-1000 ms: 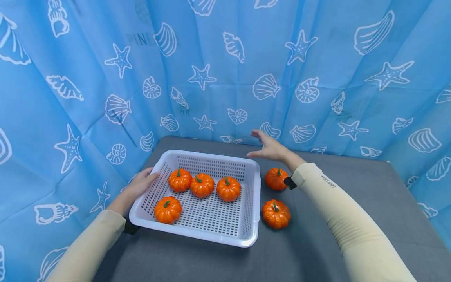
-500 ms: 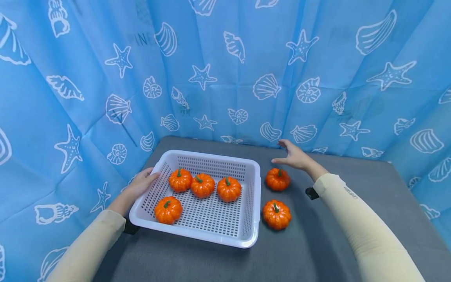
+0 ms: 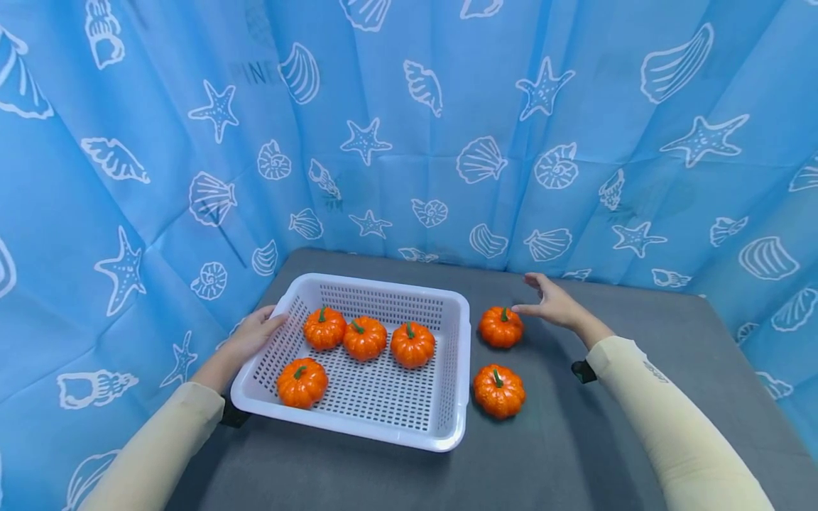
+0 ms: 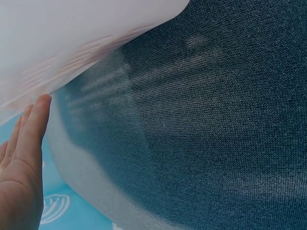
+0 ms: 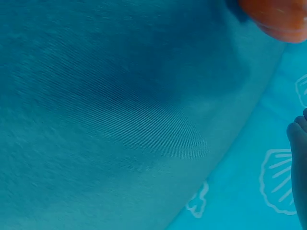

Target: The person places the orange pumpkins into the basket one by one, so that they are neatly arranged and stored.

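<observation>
A white plastic basket [image 3: 348,424] with slotted walls holds several small orange pumpkins [image 3: 364,338] with green stems. At its left side my left hand [image 3: 254,333] holds the rim, the thumb over the edge; in the left wrist view its straight fingers [image 4: 33,127] lie along the outer wall. To the right of the basket, two more pumpkins sit on the table: a far pumpkin [image 3: 500,327] and a near pumpkin [image 3: 499,392]. My right hand [image 3: 554,304] hovers beside the far pumpkin, thumb and fingers spread apart, the thumb tip close to its stem. Whether they touch is unclear.
The table [image 3: 645,369] has a dark grey cloth top that extends to the right of my right arm. Blue curtains [image 3: 396,177] with white shell and starfish prints hang behind the table and at both sides.
My right hand has moved from above the basket's far right corner rightward and towards me, down to the far pumpkin. The left hand and the basket have stayed in place.
</observation>
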A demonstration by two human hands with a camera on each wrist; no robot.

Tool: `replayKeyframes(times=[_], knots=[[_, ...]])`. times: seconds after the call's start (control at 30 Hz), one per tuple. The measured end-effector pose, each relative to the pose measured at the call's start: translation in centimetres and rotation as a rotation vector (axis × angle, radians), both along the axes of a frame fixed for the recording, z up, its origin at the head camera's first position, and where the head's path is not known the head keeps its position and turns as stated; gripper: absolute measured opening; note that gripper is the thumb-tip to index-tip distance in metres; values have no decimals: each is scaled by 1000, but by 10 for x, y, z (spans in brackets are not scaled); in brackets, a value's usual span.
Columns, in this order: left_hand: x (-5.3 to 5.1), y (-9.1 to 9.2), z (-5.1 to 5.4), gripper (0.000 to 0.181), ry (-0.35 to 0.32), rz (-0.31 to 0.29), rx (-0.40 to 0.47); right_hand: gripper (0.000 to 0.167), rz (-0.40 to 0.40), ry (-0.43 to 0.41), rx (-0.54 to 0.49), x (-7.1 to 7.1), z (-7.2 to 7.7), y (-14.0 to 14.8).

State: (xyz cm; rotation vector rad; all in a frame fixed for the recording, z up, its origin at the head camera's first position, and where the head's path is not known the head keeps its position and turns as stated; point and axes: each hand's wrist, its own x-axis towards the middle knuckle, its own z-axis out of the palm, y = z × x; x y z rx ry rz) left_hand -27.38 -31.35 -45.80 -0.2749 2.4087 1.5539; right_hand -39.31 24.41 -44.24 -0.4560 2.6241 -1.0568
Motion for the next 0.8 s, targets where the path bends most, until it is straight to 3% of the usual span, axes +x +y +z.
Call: replayKeyframes(times=[0.47,0.8], knots=[[1,1,2,62,2,-5,4,88,16,-45,-102,13,-26,-2],[1,0,1,63,8,-6,-6,94,48,-44,-58,16,-45,-5]])
